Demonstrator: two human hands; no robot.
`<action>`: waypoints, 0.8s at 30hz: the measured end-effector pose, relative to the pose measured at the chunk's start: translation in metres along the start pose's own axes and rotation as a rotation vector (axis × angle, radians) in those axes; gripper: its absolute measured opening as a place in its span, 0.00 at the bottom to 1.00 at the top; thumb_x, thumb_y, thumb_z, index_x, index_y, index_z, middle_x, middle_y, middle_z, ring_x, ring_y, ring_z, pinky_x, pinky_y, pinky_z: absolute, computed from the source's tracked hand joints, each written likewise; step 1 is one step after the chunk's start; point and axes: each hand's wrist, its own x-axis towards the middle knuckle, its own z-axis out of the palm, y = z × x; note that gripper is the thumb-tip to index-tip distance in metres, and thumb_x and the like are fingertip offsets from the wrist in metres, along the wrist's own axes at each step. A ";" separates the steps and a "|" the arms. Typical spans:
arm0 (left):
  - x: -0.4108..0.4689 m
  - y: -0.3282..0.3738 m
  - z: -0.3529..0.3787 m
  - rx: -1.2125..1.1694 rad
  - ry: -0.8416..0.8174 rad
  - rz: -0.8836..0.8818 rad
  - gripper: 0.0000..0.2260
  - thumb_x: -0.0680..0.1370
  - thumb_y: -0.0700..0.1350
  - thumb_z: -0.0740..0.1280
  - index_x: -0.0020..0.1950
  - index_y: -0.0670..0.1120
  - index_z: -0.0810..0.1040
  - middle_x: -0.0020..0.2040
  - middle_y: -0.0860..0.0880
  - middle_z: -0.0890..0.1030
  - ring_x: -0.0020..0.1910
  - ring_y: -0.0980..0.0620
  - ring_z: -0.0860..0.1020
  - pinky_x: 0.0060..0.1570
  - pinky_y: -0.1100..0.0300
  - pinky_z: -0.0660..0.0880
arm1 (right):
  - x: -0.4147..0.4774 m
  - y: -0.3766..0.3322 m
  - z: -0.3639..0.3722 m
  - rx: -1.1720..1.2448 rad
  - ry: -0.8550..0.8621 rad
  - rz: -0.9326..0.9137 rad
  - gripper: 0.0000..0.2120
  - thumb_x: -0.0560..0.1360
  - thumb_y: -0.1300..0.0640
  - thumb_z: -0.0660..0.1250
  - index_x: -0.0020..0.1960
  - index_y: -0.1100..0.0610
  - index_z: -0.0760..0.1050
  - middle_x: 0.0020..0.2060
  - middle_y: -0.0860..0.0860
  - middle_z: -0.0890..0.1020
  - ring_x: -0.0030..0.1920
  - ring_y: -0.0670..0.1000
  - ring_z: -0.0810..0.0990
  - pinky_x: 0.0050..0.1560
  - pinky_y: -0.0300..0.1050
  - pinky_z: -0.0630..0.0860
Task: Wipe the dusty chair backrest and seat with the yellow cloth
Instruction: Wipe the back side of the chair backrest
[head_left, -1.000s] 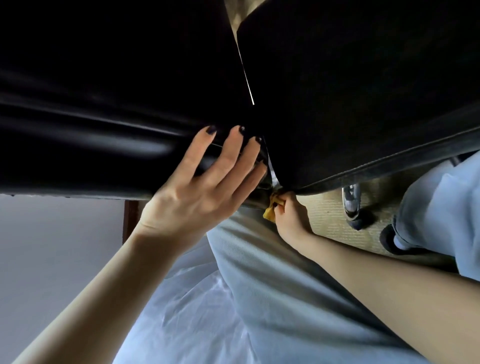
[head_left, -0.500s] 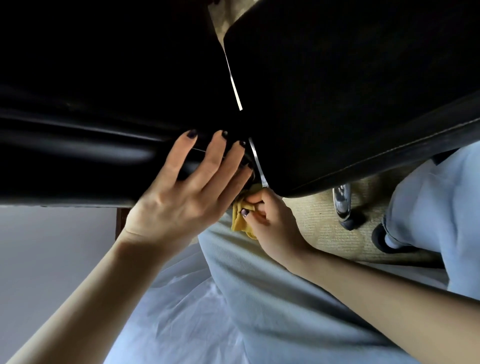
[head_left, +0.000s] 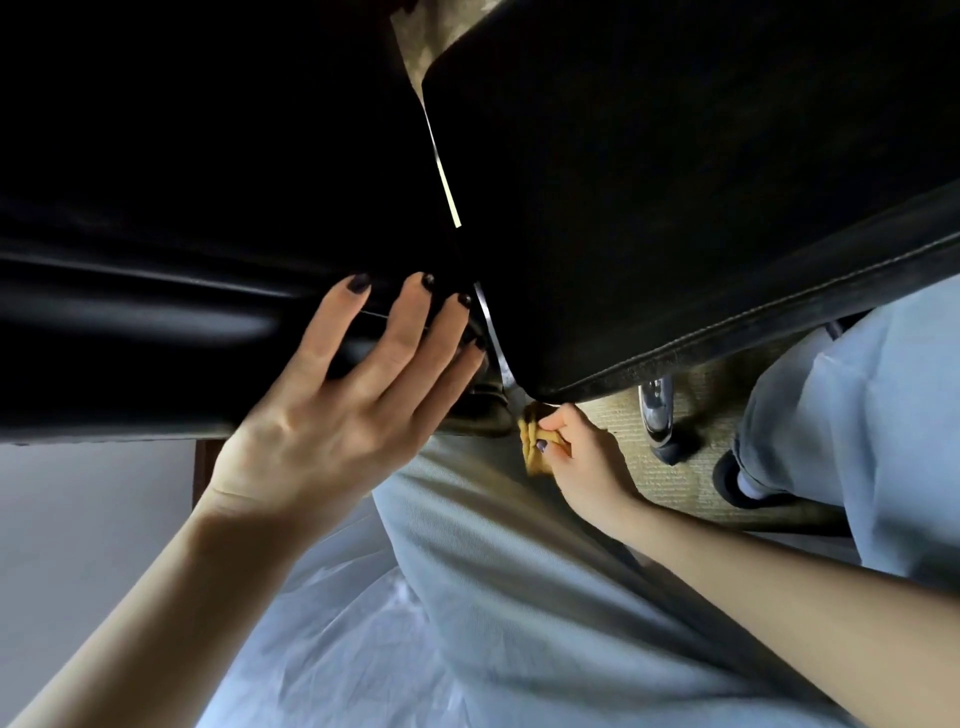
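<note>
The black leather chair fills the top of the head view: its backrest (head_left: 156, 249) on the left, its seat (head_left: 675, 197) on the right, with a narrow gap and a metal strip (head_left: 491, 338) between them. My left hand (head_left: 353, 400) lies flat with spread fingers on the lower backrest, right by the gap. My right hand (head_left: 582, 452) is closed on the bunched yellow cloth (head_left: 535, 441) and presses it against the seat's lower corner, where the metal strip ends. Most of the cloth is hidden in the fist.
My pale grey trouser legs (head_left: 519, 597) run under both arms. A chrome chair leg with a castor (head_left: 657, 415) stands on the beige carpet (head_left: 691, 478). A dark shoe (head_left: 737, 478) rests at the right. A pale wall (head_left: 93, 519) lies at the lower left.
My right hand with the cloth has slid along the seat's lower corner, out toward me and back against it. My left hand keeps its place on the backrest.
</note>
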 end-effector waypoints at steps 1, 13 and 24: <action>-0.001 0.000 0.001 0.006 -0.004 0.000 0.14 0.81 0.41 0.60 0.65 0.44 0.76 0.63 0.44 0.78 0.63 0.43 0.74 0.65 0.43 0.61 | 0.006 0.000 0.007 0.001 -0.001 0.035 0.06 0.78 0.62 0.63 0.55 0.59 0.73 0.53 0.55 0.80 0.49 0.54 0.79 0.45 0.47 0.76; -0.001 0.001 0.001 0.057 0.003 0.012 0.13 0.81 0.40 0.59 0.64 0.43 0.76 0.62 0.46 0.78 0.63 0.43 0.71 0.65 0.43 0.61 | 0.011 -0.040 0.024 0.165 0.069 0.091 0.05 0.76 0.61 0.64 0.52 0.57 0.73 0.51 0.53 0.80 0.54 0.52 0.77 0.51 0.42 0.73; 0.001 -0.001 -0.001 0.033 -0.045 0.019 0.15 0.81 0.39 0.55 0.64 0.43 0.76 0.62 0.45 0.78 0.63 0.42 0.70 0.66 0.43 0.57 | -0.035 -0.072 0.000 0.251 0.049 -0.435 0.03 0.75 0.61 0.65 0.45 0.56 0.71 0.36 0.48 0.81 0.37 0.33 0.76 0.36 0.25 0.67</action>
